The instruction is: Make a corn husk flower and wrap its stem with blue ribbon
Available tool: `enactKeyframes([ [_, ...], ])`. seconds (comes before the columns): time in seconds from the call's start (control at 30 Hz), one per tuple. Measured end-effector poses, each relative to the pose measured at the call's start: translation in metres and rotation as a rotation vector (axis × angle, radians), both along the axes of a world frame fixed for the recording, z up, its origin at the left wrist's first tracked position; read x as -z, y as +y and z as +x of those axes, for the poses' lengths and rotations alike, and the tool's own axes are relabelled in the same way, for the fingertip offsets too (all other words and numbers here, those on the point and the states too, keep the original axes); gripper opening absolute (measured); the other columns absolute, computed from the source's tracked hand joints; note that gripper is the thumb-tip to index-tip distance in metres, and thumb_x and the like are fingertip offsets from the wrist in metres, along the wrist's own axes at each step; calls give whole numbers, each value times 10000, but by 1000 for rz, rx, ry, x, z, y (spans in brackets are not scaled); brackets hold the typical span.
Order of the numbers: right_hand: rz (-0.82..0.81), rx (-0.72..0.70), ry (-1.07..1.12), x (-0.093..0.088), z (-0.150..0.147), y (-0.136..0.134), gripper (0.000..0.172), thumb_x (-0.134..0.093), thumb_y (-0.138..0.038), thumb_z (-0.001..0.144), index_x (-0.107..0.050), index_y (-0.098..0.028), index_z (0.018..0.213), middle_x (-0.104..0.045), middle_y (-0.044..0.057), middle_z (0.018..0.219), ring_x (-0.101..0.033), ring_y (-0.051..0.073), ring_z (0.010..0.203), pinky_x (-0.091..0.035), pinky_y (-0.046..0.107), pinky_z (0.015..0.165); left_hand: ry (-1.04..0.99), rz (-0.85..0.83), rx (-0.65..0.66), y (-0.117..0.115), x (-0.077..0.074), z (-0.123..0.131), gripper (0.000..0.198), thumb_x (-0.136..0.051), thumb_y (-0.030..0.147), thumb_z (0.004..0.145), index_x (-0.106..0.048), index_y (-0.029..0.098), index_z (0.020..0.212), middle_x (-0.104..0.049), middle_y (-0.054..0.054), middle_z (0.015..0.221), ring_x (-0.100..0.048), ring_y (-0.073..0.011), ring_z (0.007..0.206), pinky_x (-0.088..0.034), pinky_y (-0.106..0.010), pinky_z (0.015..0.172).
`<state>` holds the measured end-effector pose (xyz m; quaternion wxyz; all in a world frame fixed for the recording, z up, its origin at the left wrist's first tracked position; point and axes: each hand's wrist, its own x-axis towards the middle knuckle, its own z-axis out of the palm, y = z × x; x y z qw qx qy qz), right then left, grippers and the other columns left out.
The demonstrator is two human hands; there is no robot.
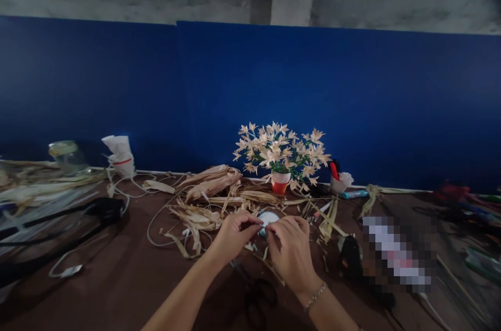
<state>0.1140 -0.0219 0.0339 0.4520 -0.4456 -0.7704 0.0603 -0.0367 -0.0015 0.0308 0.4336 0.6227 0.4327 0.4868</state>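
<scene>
My left hand [237, 234] and my right hand [290, 247] meet over the middle of the table, each with thumb and fingertips pinched together. Whatever lies between the fingertips is too small to make out. Just behind the fingers sits a round white item [268, 217], partly covered by them. Dry pale husks [203, 216] are heaped to the left of and behind my left hand. Beyond the hands stands a red and white cup [280, 184] full of pale artificial flowers [274, 151] with green stems. Dark scissors [260, 297] lie on the table between my forearms.
At left are a glass jar [68, 157], a white cup [122, 164] with a cable, and a black strap [105, 210]. To the right lie a black tool [350, 255], a blue tube [354, 194] and a blurred-out white object [395, 252]. A blue panel [219, 85] stands behind.
</scene>
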Motion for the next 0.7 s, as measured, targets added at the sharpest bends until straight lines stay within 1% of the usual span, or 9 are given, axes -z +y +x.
enactKeyframes([
  [0.07, -223, -96, 164, 0, 1, 3, 106, -497, -210, 748, -569, -176, 678, -580, 12, 683, -498, 150, 703, -318, 312, 752, -4, 7, 10, -1, -3, -2, 137, -602, 269, 656, -659, 151, 696, -591, -30, 657, -505, -117, 551, -388, -208, 526],
  [0.2, -933, -457, 529, 3, 7, 12, 221, -557, -348, 691, -538, -139, 621, -521, -4, 562, -448, 93, 492, -326, 221, 501, -44, -35, 115, -8, -12, -3, 140, -609, 279, 656, -632, 141, 650, -567, -18, 614, -489, -108, 549, -377, -194, 516],
  [0.27, -1093, -553, 587, 5, 10, 15, 254, -569, -375, 674, -532, -130, 621, -509, -7, 545, -426, 75, 453, -312, 208, 468, -55, -48, 150, -11, -14, -1, 153, -599, 288, 666, -617, 138, 643, -554, -10, 592, -473, -99, 528, -370, -190, 507],
  [0.33, -962, -492, 530, 5, 9, 14, 222, -579, -354, 665, -548, -136, 640, -531, -1, 567, -451, 86, 484, -337, 216, 494, -47, -34, 122, -11, -13, 0, 148, -595, 284, 669, -610, 139, 640, -547, -4, 586, -469, -98, 525, -372, -191, 515],
  [0.47, -270, -113, 190, 2, 2, 6, 62, -568, -236, 680, -582, -180, 658, -588, 11, 665, -510, 149, 687, -347, 315, 747, -10, 10, 12, -6, -4, 3, 127, -601, 270, 657, -617, 145, 637, -547, -4, 575, -480, -112, 550, -377, -195, 531],
  [0.53, -72, -18, 73, 1, 0, 2, 95, -516, -187, 722, -586, -191, 658, -591, 10, 667, -507, 155, 726, -278, 366, 838, 2, 4, -2, -3, -1, 3, 138, -595, 281, 662, -627, 147, 643, -555, -7, 566, -484, -114, 541, -379, -197, 523],
  [0.6, -44, -22, 86, 1, -2, 0, 128, -490, -176, 742, -591, -194, 665, -595, 13, 676, -509, 153, 729, -273, 365, 839, -3, -22, 14, -2, -2, 1, 153, -598, 295, 658, -643, 149, 678, -575, -15, 588, -496, -117, 531, -389, -204, 516],
  [0.63, -96, -54, 141, 2, -1, 1, 121, -499, -193, 740, -593, -191, 665, -595, 15, 674, -512, 152, 715, -304, 343, 803, -10, -39, 29, -2, -4, 0, 163, -607, 299, 650, -651, 150, 701, -586, -20, 611, -501, -118, 525, -395, -209, 512],
  [0.7, -347, -174, 320, 4, 0, 5, 128, -539, -270, 718, -588, -178, 645, -580, 11, 620, -506, 138, 615, -364, 281, 650, -27, -53, 58, -4, -9, -2, 165, -632, 292, 625, -660, 151, 705, -596, -28, 650, -509, -120, 536, -403, -213, 519],
])
